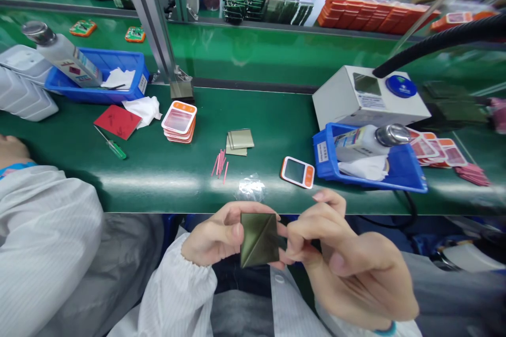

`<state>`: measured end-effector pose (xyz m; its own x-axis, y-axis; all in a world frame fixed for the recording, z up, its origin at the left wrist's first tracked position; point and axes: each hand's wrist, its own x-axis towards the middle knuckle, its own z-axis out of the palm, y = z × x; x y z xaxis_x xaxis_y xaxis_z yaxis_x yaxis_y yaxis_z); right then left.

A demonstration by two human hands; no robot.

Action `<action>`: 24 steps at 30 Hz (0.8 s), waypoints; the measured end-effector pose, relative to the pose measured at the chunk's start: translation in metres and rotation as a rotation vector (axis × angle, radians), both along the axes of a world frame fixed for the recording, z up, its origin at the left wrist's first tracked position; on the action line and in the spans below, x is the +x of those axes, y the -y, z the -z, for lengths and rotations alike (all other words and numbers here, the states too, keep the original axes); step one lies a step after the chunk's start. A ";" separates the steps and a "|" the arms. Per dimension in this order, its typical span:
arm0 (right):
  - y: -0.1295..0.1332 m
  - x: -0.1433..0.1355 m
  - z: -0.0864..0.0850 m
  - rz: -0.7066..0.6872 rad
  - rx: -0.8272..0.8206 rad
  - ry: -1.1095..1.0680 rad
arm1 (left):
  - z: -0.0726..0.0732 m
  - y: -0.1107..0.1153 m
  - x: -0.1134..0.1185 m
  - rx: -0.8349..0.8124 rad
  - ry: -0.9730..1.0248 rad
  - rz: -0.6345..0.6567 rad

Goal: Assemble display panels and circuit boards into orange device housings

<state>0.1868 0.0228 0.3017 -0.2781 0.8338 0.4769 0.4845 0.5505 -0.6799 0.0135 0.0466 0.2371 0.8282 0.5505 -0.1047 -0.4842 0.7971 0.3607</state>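
Note:
A square dark olive panel [259, 239] with a diagonal line across its face is held by its edges in my left hand [221, 234], thumb on the front. Close to the panel's right edge, my right hand [336, 253] has its thumb and fingers bent together; whether anything small is between the fingertips cannot be made out. On the green table beyond are a white and orange framed device [298, 172], a few olive panels [240, 140], several thin pink strips [220, 163] and a crumpled clear film [251, 188].
A stack of orange-white frames [179, 121], a red square [118, 121] and a green screwdriver [116, 149] lie left. Blue bins [379, 181] with bottles stand both sides; a white box [367, 100] is behind the right one. A neighbour's sleeve [47, 221] is at left.

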 end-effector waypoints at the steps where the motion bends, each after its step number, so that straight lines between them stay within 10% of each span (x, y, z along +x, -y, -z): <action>1: 0.000 -0.002 0.000 0.029 0.012 -0.041 | 0.001 0.000 -0.001 -0.007 0.019 0.011; 8: 0.007 -0.011 0.001 0.150 -0.004 -0.397 | 0.010 -0.003 -0.008 -0.105 0.099 0.016; 14: 0.006 -0.002 0.009 0.267 0.088 -0.451 | 0.013 -0.004 -0.032 -0.111 0.012 -0.242; 24: -0.011 0.001 0.078 0.324 -0.084 -0.222 | 0.007 0.002 -0.067 -0.066 -0.122 -0.431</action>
<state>0.1878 0.0339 0.2237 0.1080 0.9001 0.4220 0.4599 0.3311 -0.8239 -0.0530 0.0445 0.2298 0.5038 0.8315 -0.2342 -0.7343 0.5550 0.3909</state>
